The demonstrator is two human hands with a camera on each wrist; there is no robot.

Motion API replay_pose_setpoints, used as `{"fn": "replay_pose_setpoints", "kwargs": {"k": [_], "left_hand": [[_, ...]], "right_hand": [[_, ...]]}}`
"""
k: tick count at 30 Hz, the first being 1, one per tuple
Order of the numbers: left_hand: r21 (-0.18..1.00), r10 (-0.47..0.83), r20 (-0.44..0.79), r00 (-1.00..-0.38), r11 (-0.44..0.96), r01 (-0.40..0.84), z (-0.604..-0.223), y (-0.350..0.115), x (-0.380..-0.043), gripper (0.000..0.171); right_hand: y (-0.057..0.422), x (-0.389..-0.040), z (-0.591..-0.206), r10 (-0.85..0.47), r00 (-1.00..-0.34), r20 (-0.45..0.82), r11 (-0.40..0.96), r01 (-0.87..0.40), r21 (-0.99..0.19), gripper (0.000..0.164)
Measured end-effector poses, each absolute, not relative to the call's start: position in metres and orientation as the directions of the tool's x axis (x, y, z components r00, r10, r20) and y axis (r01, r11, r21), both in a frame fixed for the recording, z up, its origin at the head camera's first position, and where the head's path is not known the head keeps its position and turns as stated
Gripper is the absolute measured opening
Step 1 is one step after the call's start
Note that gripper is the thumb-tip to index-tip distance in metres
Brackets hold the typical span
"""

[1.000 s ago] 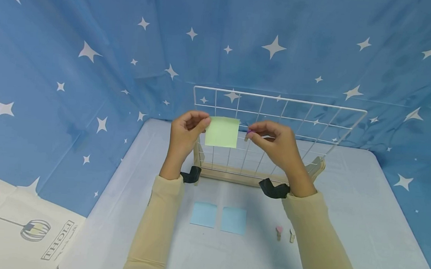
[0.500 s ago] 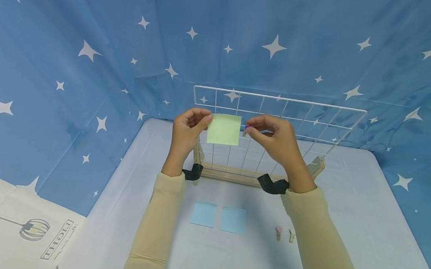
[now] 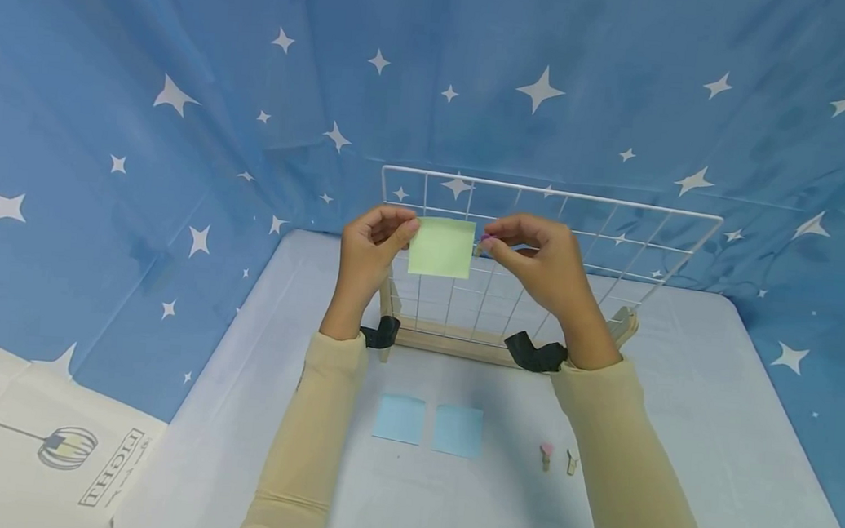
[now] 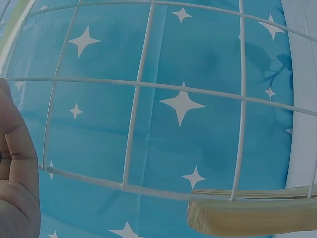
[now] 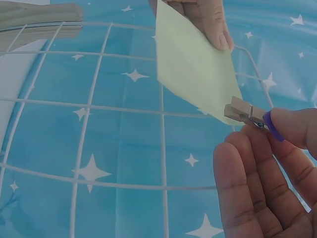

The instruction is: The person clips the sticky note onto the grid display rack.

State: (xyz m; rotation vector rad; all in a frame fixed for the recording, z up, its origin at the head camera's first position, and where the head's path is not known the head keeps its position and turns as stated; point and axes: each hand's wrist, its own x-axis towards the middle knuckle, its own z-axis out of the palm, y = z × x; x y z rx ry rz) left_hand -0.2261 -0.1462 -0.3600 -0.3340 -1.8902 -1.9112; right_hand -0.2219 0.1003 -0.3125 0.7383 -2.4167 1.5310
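Note:
My left hand (image 3: 371,244) pinches the left edge of a square pale green sticky note (image 3: 442,247), held up in front of a white wire grid (image 3: 638,234). Just right of the note, my right hand (image 3: 541,252) pinches a small wooden clothespin (image 5: 242,110) with a purple piece (image 5: 272,126) at its gripped end. In the right wrist view the clothespin's tip overlaps a corner of the note. The left wrist view catches only the edge of the left hand (image 4: 19,163) beside the grid's wires.
The grid stands in a wooden base (image 3: 453,345) on a white-covered table (image 3: 235,423). Nearer lie two light blue sticky notes (image 3: 400,418), a clothespin with a pink heart (image 3: 546,456) and another clothespin (image 3: 572,463). A blue star-patterned curtain (image 3: 410,18) hangs behind.
Both hands have risen slightly, carrying the green sticky note and the clothespin higher in front of the grid. The right hand has come a little closer to the note.

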Motion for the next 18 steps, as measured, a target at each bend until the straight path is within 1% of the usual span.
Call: {"fn": "replay_pose_setpoints", "kwargs": {"k": [8,18], "left_hand": [[0.884,-0.138,0.465,-0.875,0.020,0.467,-0.359,-0.146,-0.228,0.017],[0.872,-0.142,0.486,-0.862,0.015,0.489,-0.360,-0.145,-0.231,0.017]], "right_hand": [[0.093,-0.225,-0.302,-0.325,-0.836,0.442,0.357,-0.541,-0.761,0.016],[0.086,-0.226,-0.295,-0.325,-0.829,0.455,0.372,-0.555,-0.744,0.014]]}}
